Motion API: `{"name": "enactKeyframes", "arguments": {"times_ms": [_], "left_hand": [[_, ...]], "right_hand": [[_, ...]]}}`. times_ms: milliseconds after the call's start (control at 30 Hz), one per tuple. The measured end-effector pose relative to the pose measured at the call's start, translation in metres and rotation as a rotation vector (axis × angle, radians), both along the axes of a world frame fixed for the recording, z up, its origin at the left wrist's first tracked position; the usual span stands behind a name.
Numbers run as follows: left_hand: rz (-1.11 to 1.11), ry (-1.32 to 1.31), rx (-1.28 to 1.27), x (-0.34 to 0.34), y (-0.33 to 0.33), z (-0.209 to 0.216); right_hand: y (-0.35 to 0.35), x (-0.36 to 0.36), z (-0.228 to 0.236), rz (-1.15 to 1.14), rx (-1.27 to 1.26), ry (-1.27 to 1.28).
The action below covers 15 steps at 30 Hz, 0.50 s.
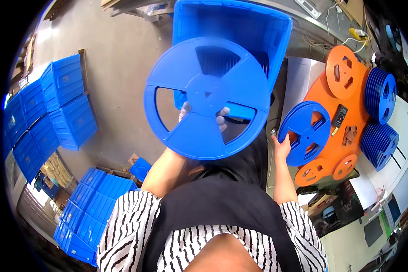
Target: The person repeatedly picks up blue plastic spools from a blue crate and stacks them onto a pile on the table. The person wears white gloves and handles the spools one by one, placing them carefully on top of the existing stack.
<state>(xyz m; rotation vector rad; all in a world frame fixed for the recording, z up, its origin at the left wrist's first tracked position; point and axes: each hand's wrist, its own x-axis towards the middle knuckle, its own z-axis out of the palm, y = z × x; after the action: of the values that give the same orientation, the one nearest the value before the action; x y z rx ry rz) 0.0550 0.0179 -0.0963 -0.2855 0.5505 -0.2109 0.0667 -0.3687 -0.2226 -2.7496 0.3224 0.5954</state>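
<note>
Gripping raised blue reel (207, 93) through openings with left hand (221, 119), before blue bin (233, 21) | pinching stacked blue reels (307, 133) by rim with right hand (283, 148), near orange disc (319, 91) | grip firmly without flexing rims

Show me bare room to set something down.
Mainly the floor between the stacked blue crates and the open blue bin. A narrow patch of orange surface shows between the black gadget and the blue reel stacks. Crowded: that surface's rim, with those stacks, orange reels and the blue reels at the right hand.
</note>
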Motion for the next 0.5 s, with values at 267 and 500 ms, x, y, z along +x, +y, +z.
{"name": "enactKeyframes", "arguments": {"times_ms": [267,500], "left_hand": [[0.098,0.234,0.239,-0.076,0.014,-0.037],[0.09,0.375,0.308,-0.109,0.004,-0.048]], "right_hand": [[0.035,-0.004,0.018,-0.027,-0.115,-0.259],[0.14,0.073,-0.084,0.277,0.479,-0.053]]}}
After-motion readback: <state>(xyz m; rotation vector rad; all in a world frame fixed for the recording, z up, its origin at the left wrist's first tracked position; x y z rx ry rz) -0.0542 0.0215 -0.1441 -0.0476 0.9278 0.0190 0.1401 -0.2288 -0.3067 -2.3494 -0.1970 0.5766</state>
